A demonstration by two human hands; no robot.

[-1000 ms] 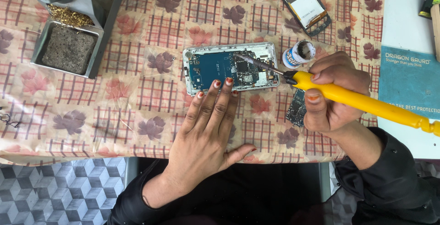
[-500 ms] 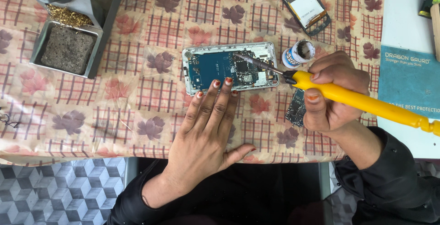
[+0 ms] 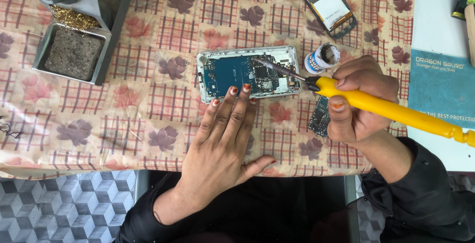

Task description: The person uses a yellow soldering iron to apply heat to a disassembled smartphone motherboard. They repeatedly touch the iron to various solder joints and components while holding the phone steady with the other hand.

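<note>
Yellow plastic fills my right hand (image 3: 363, 102): fingers closed around the soldering iron (image 3: 396, 114), its tip on the opened phone (image 3: 249, 72) at ten o'clock. My left hand (image 3: 222, 139) lies flat and spread, holding nothing, fingertips pressing the phone's near edge. At twelve o'clock of the iron sits a small open jar (image 3: 321, 57); far off at ten, a metal tray (image 3: 71, 52).

Opened phone (image 3: 247, 73) lies mid-counter (image 3: 123, 124). Left hand (image 3: 222, 141) flat on counter at near edge, fingers (image 3: 237, 102) touching phone's near side. Right hand (image 3: 363, 99) right of phone, holding soldering iron (image 3: 386, 107); tip over the board. Small jar (image 3: 321, 58) just beyond the iron. Second phone (image 3: 330, 4) at far edge. Sponge tray (image 3: 71, 52) in far-left corner.
</note>
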